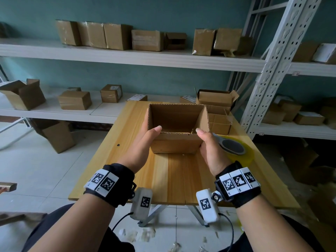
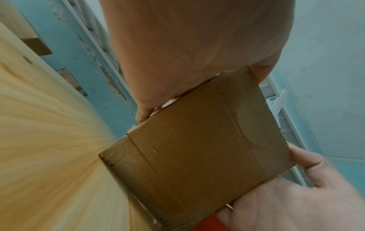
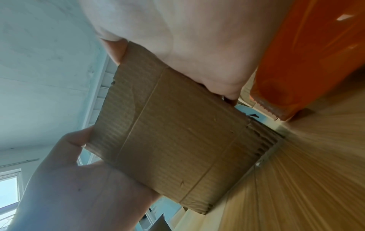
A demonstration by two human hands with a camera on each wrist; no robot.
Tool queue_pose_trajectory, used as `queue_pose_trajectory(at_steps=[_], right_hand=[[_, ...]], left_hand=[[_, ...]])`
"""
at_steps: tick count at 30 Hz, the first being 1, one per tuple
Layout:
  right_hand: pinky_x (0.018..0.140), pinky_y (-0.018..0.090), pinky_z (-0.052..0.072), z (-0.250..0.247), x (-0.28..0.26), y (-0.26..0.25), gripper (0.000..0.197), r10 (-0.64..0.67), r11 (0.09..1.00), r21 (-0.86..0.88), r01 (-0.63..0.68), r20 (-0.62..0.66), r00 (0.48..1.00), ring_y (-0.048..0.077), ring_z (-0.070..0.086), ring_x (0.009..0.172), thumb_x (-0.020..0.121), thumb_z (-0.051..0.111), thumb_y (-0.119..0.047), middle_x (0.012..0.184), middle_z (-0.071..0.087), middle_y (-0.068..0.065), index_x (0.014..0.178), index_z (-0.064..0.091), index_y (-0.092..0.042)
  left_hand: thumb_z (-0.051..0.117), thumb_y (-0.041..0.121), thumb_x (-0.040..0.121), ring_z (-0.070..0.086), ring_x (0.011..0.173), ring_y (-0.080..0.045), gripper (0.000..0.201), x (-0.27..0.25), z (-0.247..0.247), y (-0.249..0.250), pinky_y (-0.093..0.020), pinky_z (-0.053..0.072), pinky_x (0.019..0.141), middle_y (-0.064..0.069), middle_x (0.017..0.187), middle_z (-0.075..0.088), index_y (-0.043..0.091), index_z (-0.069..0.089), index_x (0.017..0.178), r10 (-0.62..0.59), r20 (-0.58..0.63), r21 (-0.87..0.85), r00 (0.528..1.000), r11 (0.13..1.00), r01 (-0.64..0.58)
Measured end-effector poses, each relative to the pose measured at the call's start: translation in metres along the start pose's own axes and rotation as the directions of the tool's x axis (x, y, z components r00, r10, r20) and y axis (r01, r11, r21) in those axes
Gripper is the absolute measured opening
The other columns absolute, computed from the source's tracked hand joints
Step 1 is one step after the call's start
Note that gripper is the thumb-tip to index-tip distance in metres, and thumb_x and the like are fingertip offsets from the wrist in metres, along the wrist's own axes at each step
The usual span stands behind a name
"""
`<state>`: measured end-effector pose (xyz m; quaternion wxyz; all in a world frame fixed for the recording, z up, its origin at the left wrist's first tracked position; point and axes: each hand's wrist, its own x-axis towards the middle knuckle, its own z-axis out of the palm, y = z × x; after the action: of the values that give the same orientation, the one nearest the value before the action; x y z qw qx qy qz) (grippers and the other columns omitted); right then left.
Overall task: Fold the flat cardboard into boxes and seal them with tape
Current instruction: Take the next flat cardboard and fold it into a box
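Note:
An open-topped brown cardboard box [image 1: 177, 142] stands upright on the wooden table [image 1: 172, 179]; its top flaps are up and its inside looks empty. My left hand [image 1: 145, 144] grips its near left corner, thumb on the rim and fingers hidden along the left wall. At the near right corner my right hand [image 1: 207, 146] holds it the same way. The left wrist view has the box's near wall [image 2: 197, 156] between the left hand [image 2: 177, 54] and right hand [image 2: 296, 203]. A tape dispenser [image 1: 232, 146] with a yellowish roll lies just right of the right hand, orange [image 3: 306, 54] in the right wrist view.
Other cardboard boxes [image 1: 216, 110] stand at the table's back right, close behind the held box. White shelves [image 1: 127, 59] behind the table carry several more boxes. A perforated metal rack post [image 1: 272, 70] rises at the right. More boxes lie on the tiled floor [image 1: 36, 170] to the left.

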<state>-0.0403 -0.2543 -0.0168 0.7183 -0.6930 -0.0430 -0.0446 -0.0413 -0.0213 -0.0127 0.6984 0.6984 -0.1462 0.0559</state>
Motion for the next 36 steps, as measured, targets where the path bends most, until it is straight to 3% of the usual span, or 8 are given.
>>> queue_pose_trajectory(at_steps=[7,10,13,16,19,28,32,36], right_hand=[[0.123,0.045,0.035,0.006,-0.011,-0.014,0.114,-0.008,0.999,-0.047,0.011,0.051,0.999,0.014,0.054,0.139,0.060,0.069,-0.092,0.145,0.063,-0.004,0.149,0.056,-0.023],[0.099,0.004,0.038,0.010,-0.020,-0.026,0.088,-0.073,0.994,-0.074,0.075,0.026,0.997,-0.006,0.052,0.122,0.079,0.064,-0.067,0.143,0.053,-0.008,0.152,0.048,-0.020],[0.073,-0.011,0.032,0.012,-0.021,-0.028,0.079,-0.117,0.988,-0.098,0.120,0.043,0.992,-0.030,0.042,0.099,0.090,0.057,-0.052,0.141,0.043,-0.012,0.159,0.034,-0.021],[0.084,-0.008,0.033,0.015,-0.019,-0.030,0.087,-0.163,0.982,-0.092,0.168,0.058,0.985,-0.032,0.038,0.107,0.086,0.050,-0.058,0.151,0.039,-0.014,0.163,0.025,-0.028],[0.111,0.017,0.036,0.016,-0.019,-0.032,0.076,-0.243,0.964,-0.098,0.248,0.060,0.968,-0.025,0.040,0.121,0.090,0.050,-0.055,0.153,0.038,-0.019,0.159,0.023,-0.040],[0.089,-0.003,0.040,0.017,-0.022,-0.033,0.054,-0.223,0.970,-0.085,0.228,0.060,0.973,-0.037,0.044,0.105,0.091,0.051,-0.050,0.119,0.043,-0.057,0.137,0.026,-0.062],[0.096,0.004,0.038,0.019,-0.022,-0.033,0.057,-0.210,0.971,-0.110,0.214,0.043,0.977,-0.039,0.041,0.106,0.091,0.051,-0.052,0.112,0.040,-0.067,0.138,0.022,-0.064],[0.103,0.011,0.036,0.020,-0.022,-0.032,0.058,-0.204,0.970,-0.124,0.209,0.050,0.978,-0.038,0.040,0.109,0.090,0.052,-0.054,0.124,0.037,-0.058,0.139,0.023,-0.066]], left_hand=[[0.064,0.070,0.085,0.031,0.157,-0.020,0.080,-0.002,0.002,0.006,-0.058,0.028,0.127,0.011,0.170,0.031,0.057,0.028,0.155,0.013,-0.043,-0.005,0.999,1.000,-0.013],[0.061,0.064,0.082,0.049,0.144,-0.031,0.058,-0.006,0.007,0.013,-0.055,0.040,0.121,-0.001,0.156,0.046,0.062,0.033,0.133,0.004,-0.077,-0.048,0.997,0.999,-0.008],[0.066,0.080,0.081,0.039,0.151,-0.039,0.060,-0.007,0.006,0.011,-0.066,0.037,0.120,-0.012,0.159,0.042,0.070,0.030,0.127,0.023,-0.078,-0.009,0.997,1.000,-0.023],[0.067,0.087,0.076,0.031,0.155,-0.040,0.061,-0.007,0.005,0.008,-0.070,0.034,0.120,-0.009,0.164,0.035,0.072,0.032,0.124,0.026,-0.081,-0.004,0.996,1.000,-0.027],[0.068,0.083,0.080,0.035,0.154,-0.038,0.064,-0.009,0.008,0.013,-0.070,0.036,0.119,-0.006,0.164,0.037,0.063,0.035,0.131,0.073,-0.131,0.014,0.989,0.997,-0.072],[0.059,0.060,0.094,0.047,0.147,-0.021,0.057,-0.013,0.015,0.020,-0.058,0.041,0.120,0.009,0.158,0.048,0.056,0.036,0.146,0.134,-0.136,0.023,0.982,0.991,-0.132],[0.056,0.058,0.093,0.048,0.145,-0.011,0.076,-0.015,0.016,0.021,-0.053,0.041,0.121,0.014,0.157,0.048,0.033,0.031,0.161,0.146,-0.101,0.044,0.984,0.989,-0.142],[0.056,0.057,0.094,0.048,0.146,-0.011,0.077,-0.015,0.016,0.021,-0.054,0.040,0.122,0.014,0.159,0.047,0.030,0.029,0.162,0.148,-0.103,0.024,0.984,0.989,-0.146]])
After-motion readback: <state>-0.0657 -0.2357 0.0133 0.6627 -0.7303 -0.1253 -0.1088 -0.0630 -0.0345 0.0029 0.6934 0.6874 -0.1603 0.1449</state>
